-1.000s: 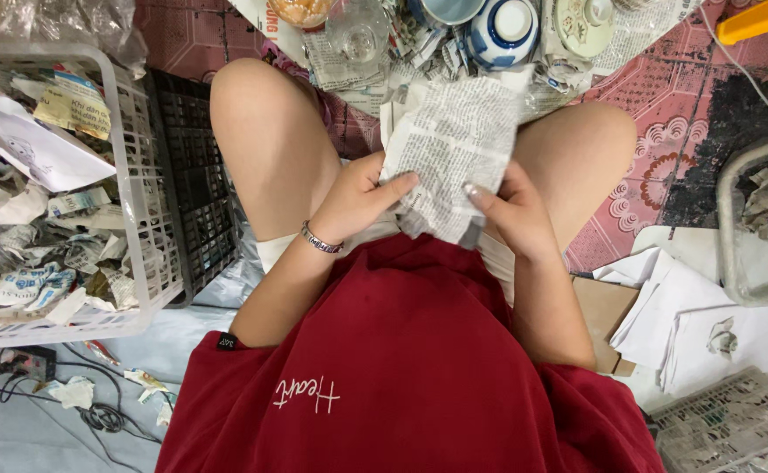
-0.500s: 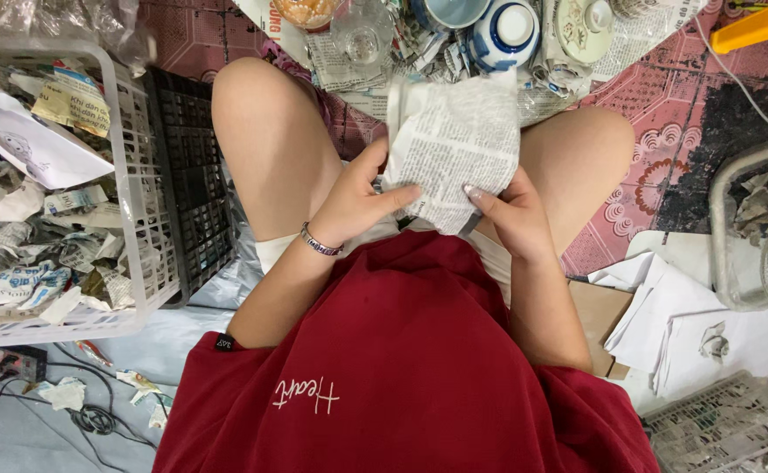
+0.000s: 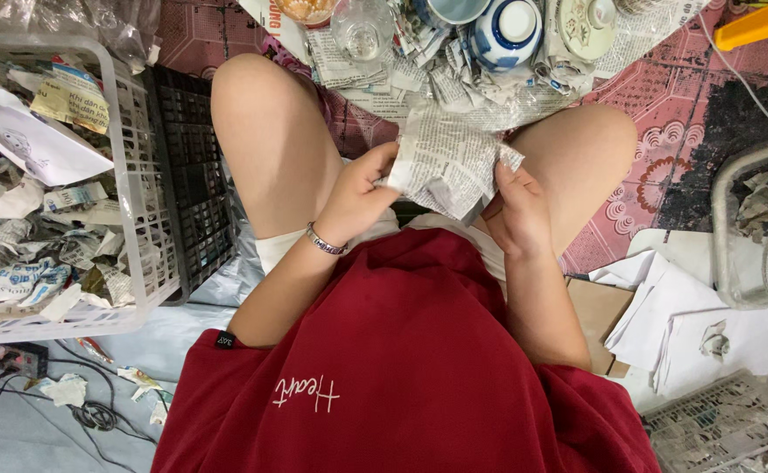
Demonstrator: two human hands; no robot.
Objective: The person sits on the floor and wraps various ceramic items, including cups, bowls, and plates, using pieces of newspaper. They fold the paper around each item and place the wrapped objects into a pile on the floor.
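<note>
The left hand [image 3: 362, 194] and the right hand [image 3: 517, 210] hold a newspaper bundle [image 3: 448, 166] between the knees, above the lap. The left fingers [image 3: 382, 166] curl around the bundle's left edge, closed on the paper; the right fingers grip its lower right corner, thumb pressed against the crumpled sheet. What the paper wraps is hidden. A beaded bracelet [image 3: 325, 242] sits on the left wrist. The person wears a red shirt [image 3: 401, 368] and sits with bare knees apart.

Just beyond the bundle, on the floor, more torn newspaper [image 3: 454, 83] lies spread under a row of dishes: a clear glass [image 3: 362, 31], a blue-and-white bowl [image 3: 508, 28] and a pale lid [image 3: 583, 24] with a knob. The bundle's top edge nearly touches this paper.

To the left stands a white basket [image 3: 152, 175] filled with crumpled paper and scraps. A black crate [image 3: 193, 175] lies just beside it, against the left thigh. Cables [image 3: 51, 398] trail across the floor below the basket.

To the right, white sheets [image 3: 673, 307] lie on a flat piece of cardboard [image 3: 596, 311] near the right elbow. A fan guard [image 3: 756, 228] stands at the right edge, and another white basket [image 3: 721, 425] shows in the lower right corner. A patterned red mat [image 3: 673, 114] covers the floor beyond the right knee.
</note>
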